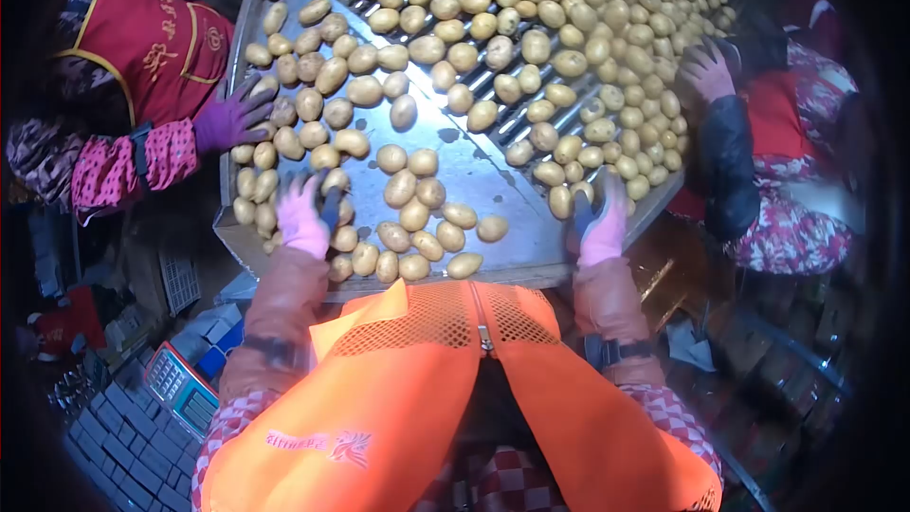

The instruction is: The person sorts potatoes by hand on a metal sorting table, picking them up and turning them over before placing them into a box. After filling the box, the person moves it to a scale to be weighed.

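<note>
Both my hands wear pink gloves with dark palms, at the near side of a metal sorting table strewn with yellow-brown potatoes. My left hand is among the potatoes near the table's left edge, its fingers stretched out and the thumb apart; whether it touches one is not clear. At the right edge, my right hand is slightly blurred, fingers extended, thumb apart, close by a potato. Between my hands lies a loose group of potatoes on the flat metal.
Bar-like rollers beyond the flat sheet carry a dense mass of potatoes. On the left, a co-worker's purple-gloved hand rests by potatoes. Another co-worker's gloved hand is at the right edge. A scale-like keypad device stands lower left.
</note>
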A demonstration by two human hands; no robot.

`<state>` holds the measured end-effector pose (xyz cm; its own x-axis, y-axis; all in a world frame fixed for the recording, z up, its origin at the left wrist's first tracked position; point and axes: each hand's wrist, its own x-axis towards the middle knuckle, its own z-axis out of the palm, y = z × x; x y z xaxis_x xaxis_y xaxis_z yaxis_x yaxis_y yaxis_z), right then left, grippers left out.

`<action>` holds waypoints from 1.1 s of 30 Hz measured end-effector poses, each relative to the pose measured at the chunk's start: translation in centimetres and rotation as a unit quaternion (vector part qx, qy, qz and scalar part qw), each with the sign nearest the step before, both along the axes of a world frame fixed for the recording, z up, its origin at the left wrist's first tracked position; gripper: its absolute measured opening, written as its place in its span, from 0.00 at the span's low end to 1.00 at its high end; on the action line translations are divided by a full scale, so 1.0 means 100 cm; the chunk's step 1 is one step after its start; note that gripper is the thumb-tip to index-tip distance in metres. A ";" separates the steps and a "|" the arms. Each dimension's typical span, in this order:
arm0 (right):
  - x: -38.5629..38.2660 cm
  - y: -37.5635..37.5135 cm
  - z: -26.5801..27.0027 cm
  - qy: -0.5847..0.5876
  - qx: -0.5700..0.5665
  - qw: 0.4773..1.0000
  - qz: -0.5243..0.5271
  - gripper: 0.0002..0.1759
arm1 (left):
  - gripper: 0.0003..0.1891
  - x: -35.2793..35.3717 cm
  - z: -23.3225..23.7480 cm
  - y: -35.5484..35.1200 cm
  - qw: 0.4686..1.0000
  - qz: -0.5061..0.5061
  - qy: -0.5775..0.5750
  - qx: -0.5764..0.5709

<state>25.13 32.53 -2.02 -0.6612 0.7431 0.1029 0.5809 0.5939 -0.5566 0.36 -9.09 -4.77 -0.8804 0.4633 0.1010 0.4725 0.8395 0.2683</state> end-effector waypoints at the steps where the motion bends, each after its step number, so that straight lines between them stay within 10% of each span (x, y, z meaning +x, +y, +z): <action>1: 0.001 0.009 0.000 -0.109 -0.044 0.992 -0.050 0.42 | 0.26 0.008 -0.011 -0.010 0.999 0.027 0.034 0.006; 7: -0.044 -0.084 0.026 -0.232 -0.140 0.954 0.129 0.53 | 0.36 0.069 0.036 0.067 0.966 -0.235 -0.099 0.043; 9: -0.038 -0.081 0.017 -0.181 -0.078 0.961 0.196 0.45 | 0.35 0.066 0.036 0.085 0.919 -0.371 -0.133 -0.016; 11: -0.041 -0.065 0.036 -0.161 -0.345 0.910 0.166 0.30 | 0.35 0.040 0.019 0.092 0.893 -0.437 -0.020 -0.102; 13: -0.035 -0.039 0.006 0.037 -0.456 0.889 -0.015 0.16 | 0.37 0.018 0.023 0.099 0.937 -0.343 -0.052 -0.049; 17: -0.049 0.039 0.014 -0.104 0.032 0.992 0.062 0.23 | 0.41 0.013 0.016 0.108 0.987 -0.151 -0.037 -0.032; 20: -0.057 0.050 -0.025 -0.229 0.038 0.969 0.086 0.24 | 0.36 0.041 0.011 0.097 0.968 -0.243 -0.009 -0.057; 22: -0.047 0.074 -0.064 -0.234 -0.150 0.960 -0.025 0.23 | 0.28 0.050 0.027 0.078 0.931 -0.359 -0.048 -0.036; 25: -0.055 0.025 0.044 -0.245 -0.186 0.948 -0.079 0.21 | 0.24 0.063 0.032 0.036 0.952 -0.290 -0.093 0.019; 33: -0.066 -0.046 0.027 -0.310 -0.057 0.930 0.190 0.31 | 0.19 0.076 0.042 0.062 0.968 -0.211 -0.073 0.115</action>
